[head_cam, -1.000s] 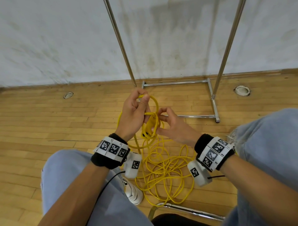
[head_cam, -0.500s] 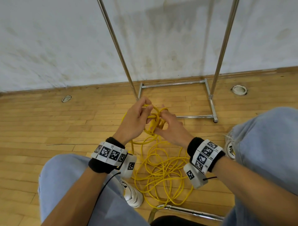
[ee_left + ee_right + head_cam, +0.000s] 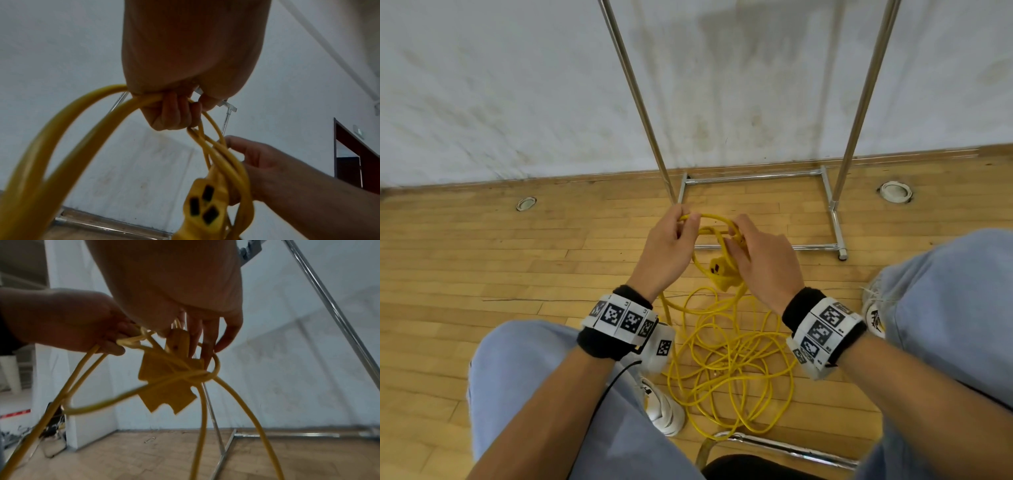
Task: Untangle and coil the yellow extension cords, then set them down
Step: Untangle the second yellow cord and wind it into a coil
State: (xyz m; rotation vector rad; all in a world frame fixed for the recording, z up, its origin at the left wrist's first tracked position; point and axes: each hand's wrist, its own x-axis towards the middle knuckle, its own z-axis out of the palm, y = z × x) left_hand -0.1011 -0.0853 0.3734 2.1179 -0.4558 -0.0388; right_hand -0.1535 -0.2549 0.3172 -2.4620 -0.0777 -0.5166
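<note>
1. The yellow cord (image 3: 726,359) has a smooth, slightly glossy plastic cover.
2. Its socket block (image 3: 202,209) looks like matt yellow plastic.
3. The floor (image 3: 482,274) is varnished wood strips.
4. The rack (image 3: 756,178) is shiny polished metal.
5. The wall (image 3: 500,85) is matt, stained white.
6. The trousers (image 3: 955,308) are pale denim cloth.

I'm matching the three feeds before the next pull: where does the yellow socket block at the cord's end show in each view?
Head: socket block hangs at centre, just below and between the left hand and the right hand.
Left wrist: bottom centre, slots facing the camera.
Right wrist: centre, below the fingers, cord strands crossing it.
Shared landmark: the metal rack.
</note>
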